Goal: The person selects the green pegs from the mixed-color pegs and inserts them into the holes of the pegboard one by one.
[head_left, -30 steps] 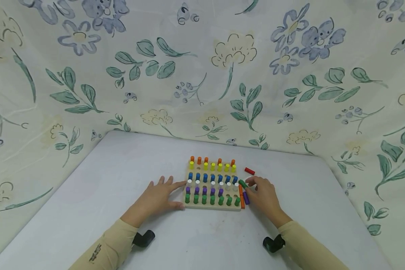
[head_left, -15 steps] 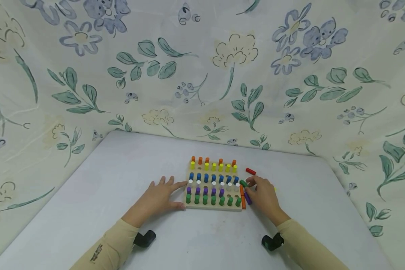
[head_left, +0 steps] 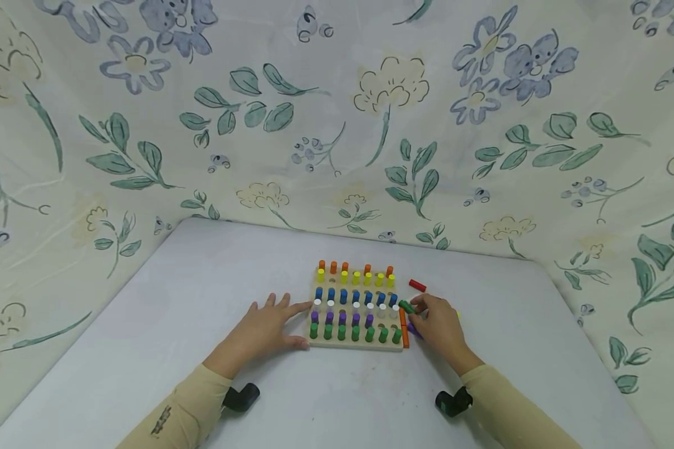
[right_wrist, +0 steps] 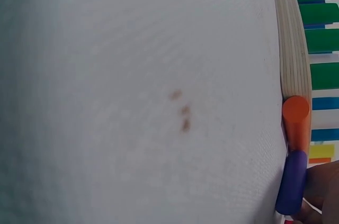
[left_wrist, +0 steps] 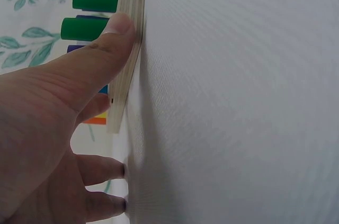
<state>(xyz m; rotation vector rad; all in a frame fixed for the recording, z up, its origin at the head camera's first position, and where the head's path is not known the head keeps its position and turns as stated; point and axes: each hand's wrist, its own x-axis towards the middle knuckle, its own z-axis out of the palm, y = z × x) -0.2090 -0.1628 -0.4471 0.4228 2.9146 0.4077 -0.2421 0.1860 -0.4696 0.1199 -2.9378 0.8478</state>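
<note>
A wooden pegboard lies on the white table, carrying rows of orange, yellow, blue, white, purple and green pegs, with some holes bare. At its left edge is my left hand; its thumb rests on the front corner and its index finger touches farther back, the other fingers spread on the table. My right hand, just right of the board, pinches a green peg between thumb and fingertips. Below that hand a loose purple peg lies beside orange pegs along the board's right edge.
A red peg lies on the table beyond my right hand. Part of a yellow peg shows past the back of that hand. A flowered cloth hangs behind the table.
The purple peg under my right hand has turned to a flatter slant. The yellow peg has come into sight behind that hand. My left hand stays in place on the board.
</note>
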